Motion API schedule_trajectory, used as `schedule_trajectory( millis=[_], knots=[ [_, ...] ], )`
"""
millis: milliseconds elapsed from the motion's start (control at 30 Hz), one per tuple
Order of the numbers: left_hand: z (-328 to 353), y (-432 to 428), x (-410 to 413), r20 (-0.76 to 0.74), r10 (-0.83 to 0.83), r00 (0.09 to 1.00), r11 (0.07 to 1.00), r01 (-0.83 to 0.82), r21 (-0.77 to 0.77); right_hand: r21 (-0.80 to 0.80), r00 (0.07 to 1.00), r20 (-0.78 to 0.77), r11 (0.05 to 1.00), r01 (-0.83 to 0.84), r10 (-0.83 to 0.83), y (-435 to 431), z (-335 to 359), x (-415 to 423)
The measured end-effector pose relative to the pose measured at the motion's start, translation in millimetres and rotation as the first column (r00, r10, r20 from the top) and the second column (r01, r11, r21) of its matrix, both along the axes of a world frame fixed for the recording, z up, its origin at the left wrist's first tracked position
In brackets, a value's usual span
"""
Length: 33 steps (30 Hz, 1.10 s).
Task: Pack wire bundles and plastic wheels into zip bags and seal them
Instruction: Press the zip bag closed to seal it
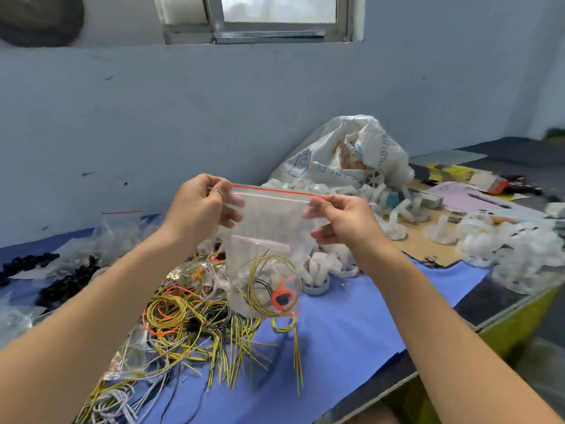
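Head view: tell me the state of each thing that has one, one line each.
zip bag: held up, loaded, seal unclear.
left hand: pinches the bag's top left corner.
right hand: pinches the bag's top right corner.
wire bundle: coiled, inside the bag.
loose wires: tangled heap on the blue sheet.
white sack: slumped, crumpled, plastic wheels beside it.

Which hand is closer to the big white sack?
Right. The right hand sits just in front of the sack; the left hand holds the bag's other corner, farther left.
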State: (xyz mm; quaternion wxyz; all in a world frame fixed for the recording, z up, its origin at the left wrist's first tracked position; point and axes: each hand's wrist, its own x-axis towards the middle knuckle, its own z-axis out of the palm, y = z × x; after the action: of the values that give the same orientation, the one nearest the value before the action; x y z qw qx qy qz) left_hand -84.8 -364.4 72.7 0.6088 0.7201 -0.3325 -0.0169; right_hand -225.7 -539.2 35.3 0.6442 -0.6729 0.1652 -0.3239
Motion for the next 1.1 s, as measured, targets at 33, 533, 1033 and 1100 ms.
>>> schedule_trajectory(
  millis=[33, 533, 1033, 1100],
  knots=[
    [6, -22, -1, 0.014, -0.032, 0.999, 0.999, 0.032, -0.003, 0.004, 1.0, -0.001, 0.999, 0.032, -0.032, -14, 4, -5],
    [8, -325, 25, 0.055, -0.381, 0.923, 0.908, 0.362, 0.209, -0.509, 0.77, -0.107, 0.7, 0.501, -0.629, -254, 5, -44],
    [-65, -344, 36, 0.001, -0.416, 0.91, 0.862, 0.394, 0.319, -0.731, 0.66, -0.26, 0.59, 0.343, -0.705, -208, -25, 78],
    [-48, -288, 52, -0.009, -0.421, 0.907, 0.878, 0.41, 0.246, -0.7, 0.748, -0.201, 0.627, 0.342, -0.633, -158, -11, 100]
  ],
)
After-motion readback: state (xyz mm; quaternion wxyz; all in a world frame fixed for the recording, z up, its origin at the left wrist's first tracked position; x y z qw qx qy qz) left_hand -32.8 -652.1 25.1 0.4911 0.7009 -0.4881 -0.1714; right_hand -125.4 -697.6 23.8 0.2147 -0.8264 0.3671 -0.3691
